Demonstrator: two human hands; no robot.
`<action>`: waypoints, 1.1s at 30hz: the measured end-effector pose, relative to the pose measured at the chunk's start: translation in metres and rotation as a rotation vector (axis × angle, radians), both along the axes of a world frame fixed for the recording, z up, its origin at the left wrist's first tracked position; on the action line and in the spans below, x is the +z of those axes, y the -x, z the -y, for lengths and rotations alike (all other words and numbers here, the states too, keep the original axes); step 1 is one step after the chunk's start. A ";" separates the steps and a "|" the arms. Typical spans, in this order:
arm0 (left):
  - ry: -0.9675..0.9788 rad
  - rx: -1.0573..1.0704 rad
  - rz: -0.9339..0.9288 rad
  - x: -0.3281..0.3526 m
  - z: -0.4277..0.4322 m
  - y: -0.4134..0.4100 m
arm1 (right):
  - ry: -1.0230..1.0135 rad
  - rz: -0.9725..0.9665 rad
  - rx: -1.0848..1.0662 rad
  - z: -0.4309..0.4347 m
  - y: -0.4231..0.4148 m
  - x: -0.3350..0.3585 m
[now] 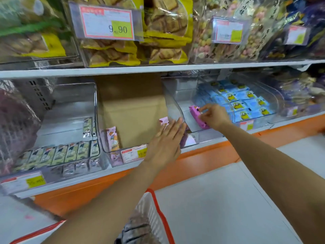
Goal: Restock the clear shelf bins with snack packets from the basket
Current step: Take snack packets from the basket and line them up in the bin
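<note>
A shop aisle: white shelf (158, 68) boards over an orange plinth (211, 152), with rows of clear bins facing us. Straight to the action: the pink packet (198, 118) is inside the clear bin (175, 104) at centre-right on the lower shelf, lying on the bin's floor near its front lip. The right hand (213, 116) is on it, grip pinched closed on the packet's upper edge with thumb and fingertips curled round it, forearm reaching in from the right. The left hand (167, 138) is flat, grip apart, fingers straight and close together. Its fingertips are up at that bin's near left corner; touching the plastic or not, I cannot tell.

Just right of the pink packet, blue packets (242, 103) lie in neat rows. Left of the bin, a brown cardboard sheet (131, 110) stands in the neighbouring bin, a tall pink-and-orange packet (112, 138) upright at its front. Further left, green packets (70, 152) line up on edge. Above, yellow packets (161, 32) fill an upper bin beside a price tag (107, 23) reading 9.90. Down near us, the white basket (149, 212) with its red rim sits between the forearms, over a pale floor (219, 199).
</note>
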State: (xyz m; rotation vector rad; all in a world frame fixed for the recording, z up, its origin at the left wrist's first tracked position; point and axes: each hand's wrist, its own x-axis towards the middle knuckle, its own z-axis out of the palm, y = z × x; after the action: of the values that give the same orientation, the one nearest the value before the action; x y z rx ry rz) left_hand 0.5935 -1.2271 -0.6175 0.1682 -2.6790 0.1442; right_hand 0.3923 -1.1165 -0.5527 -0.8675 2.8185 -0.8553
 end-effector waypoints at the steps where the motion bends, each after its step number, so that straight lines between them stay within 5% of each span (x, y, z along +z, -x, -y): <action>1: 0.015 0.006 -0.008 -0.001 0.000 0.000 | -0.038 0.011 0.004 0.003 0.002 -0.005; 11: -0.014 0.032 0.010 0.000 -0.005 -0.001 | -0.425 0.000 0.126 0.020 0.010 -0.011; 20: -0.016 0.050 0.059 0.001 -0.006 -0.003 | -0.533 0.092 0.172 0.021 0.009 -0.006; 33: -0.156 -0.012 0.163 0.020 -0.008 -0.012 | -0.132 0.052 0.074 0.004 -0.019 0.018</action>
State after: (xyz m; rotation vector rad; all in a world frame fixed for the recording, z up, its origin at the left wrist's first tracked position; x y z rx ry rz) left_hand 0.6055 -1.2191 -0.5973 0.1970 -2.8531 -0.0576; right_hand 0.4112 -1.1201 -0.5349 -0.9100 2.7427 -0.6639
